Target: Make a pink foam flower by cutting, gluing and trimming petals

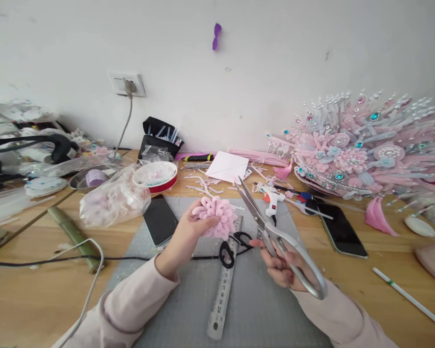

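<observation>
Pinched in my left hand (192,232) is a fluffy pink flower (217,215) with many looped petals, held above the grey cutting mat (181,309). My right hand (281,266) grips large silver scissors (268,227), their blades pointing up and away, slightly parted. The blades are to the right of the flower, apart from it. Under and between the hands lies a steel ruler (223,295). A pair of black-handled scissors (227,254) rests across the ruler, its blades partly hidden.
At the right stands a large pink and blue beaded headpiece (351,150). A white glue gun (273,203) lies near the mat's back edge. Phones (161,220) (342,229) flank the mat. A red-rimmed bowl (170,183), plastic bag (110,198) and bamboo piece (74,237) sit left.
</observation>
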A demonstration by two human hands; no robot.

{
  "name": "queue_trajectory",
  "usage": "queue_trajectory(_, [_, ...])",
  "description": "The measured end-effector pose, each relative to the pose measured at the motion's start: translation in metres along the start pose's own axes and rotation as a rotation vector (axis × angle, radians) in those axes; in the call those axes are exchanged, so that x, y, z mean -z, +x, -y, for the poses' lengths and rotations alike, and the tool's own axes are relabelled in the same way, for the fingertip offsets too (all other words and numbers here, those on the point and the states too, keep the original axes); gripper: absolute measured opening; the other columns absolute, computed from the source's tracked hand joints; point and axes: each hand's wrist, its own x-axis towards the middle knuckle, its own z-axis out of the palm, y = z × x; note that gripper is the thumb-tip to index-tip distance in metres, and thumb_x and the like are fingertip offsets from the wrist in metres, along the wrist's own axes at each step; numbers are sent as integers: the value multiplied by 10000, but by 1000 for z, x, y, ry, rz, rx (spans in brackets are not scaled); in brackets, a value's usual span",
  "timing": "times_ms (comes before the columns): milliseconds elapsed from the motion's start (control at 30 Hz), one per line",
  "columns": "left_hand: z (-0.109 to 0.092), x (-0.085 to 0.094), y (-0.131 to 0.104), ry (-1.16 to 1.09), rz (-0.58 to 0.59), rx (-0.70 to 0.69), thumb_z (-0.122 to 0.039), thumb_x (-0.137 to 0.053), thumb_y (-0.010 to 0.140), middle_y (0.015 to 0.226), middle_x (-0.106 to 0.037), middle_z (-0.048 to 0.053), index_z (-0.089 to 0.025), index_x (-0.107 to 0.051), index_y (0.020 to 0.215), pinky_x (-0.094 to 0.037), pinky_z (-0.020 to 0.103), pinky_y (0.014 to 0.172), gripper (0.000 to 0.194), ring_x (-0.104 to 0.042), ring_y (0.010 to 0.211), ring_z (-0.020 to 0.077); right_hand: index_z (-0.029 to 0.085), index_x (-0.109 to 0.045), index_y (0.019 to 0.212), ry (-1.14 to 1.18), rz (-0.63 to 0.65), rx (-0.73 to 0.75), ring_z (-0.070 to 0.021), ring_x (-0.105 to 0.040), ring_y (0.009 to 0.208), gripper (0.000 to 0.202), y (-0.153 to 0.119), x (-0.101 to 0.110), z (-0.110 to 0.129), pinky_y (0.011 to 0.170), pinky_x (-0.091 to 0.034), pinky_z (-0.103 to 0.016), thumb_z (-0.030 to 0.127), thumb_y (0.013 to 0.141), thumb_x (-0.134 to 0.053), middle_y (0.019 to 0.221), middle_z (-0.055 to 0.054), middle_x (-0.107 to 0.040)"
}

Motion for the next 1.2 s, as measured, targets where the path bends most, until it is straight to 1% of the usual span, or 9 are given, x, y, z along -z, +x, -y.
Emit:
queue_trajectory(233, [-1,0,-8,-31,-1,-74,-171,-725,618,734,-657,-43,-195,-582,776,-468,180,611,213,-601,664,95,221,-601,1032,-7,-46,-15,-1,-157,403,444,-4,-6,5,349,-100,-177,482,681,-675,633,79,-288])
queue_trajectory(433, [1,0,-5,13,-76,-20,-211,-731,598,764,-670,-18,-200,-605,796,-462,209,586,236,-607,660,130,242,-602,1057,-19,-126,-38,-6,-173,412,467,-8,-4,2,366,-117,-188,497,672,-676,643,73,-293])
queue_trajectory(533, [1,0,-2,66,-138,12,-226,-738,578,746,-669,-16,-204,-618,785,-464,223,595,240,-613,665,144,246,-618,1056,-28,-130,-43,-3,-172,399,524,-5,-2,3,358,-114,-186,515,617,-715,628,74,-322])
queue_trajectory(700, [-1,3,5,98,-196,57,-233,-714,607,778,-675,8,-175,-631,796,-469,238,616,215,-621,688,154,183,-648,1021,-62,-116,-202,-12,-201,378,591,2,-6,14,332,-111,-171,497,535,-765,564,70,-360])
queue_trajectory(800, [-5,6,11,65,-221,51,-238,-710,613,778,-674,3,-167,-611,810,-466,236,618,231,-619,680,145,163,-651,1008,-76,-165,-283,-14,-216,385,526,2,-8,17,347,-121,-168,476,593,-729,558,64,-358])
queue_trajectory(900, [-9,12,16,66,-246,25,-218,-714,609,764,-666,-21,-181,-581,800,-459,226,620,237,-615,670,129,165,-627,1036,-89,-214,-283,-15,-200,383,516,0,1,7,344,-105,-163,473,629,-703,553,72,-341])
queue_trajectory(967, [-10,17,18,82,-243,9,-216,-703,624,762,-661,-29,-184,-577,792,-456,221,620,213,-610,662,120,174,-598,1066,-122,-142,-259,-16,-230,361,584,-1,11,-4,323,-133,-161,463,579,-740,542,84,-354])
queue_trajectory(1033, [-10,20,20,93,-230,2,-220,-693,636,765,-660,-30,-185,-582,792,-453,215,614,194,-609,660,116,180,-573,1100,-219,-141,-243,-12,-254,375,548,-2,19,-13,329,-160,-156,432,634,-714,577,78,-378])
queue_trajectory(1200, [-8,22,21,90,-205,38,-220,-694,634,716,-665,-31,-178,-603,739,-445,208,586,145,-612,630,118,173,-571,1092,-362,-144,-225,-14,-262,420,594,0,20,-20,357,-190,-158,386,570,-758,617,78,-373])
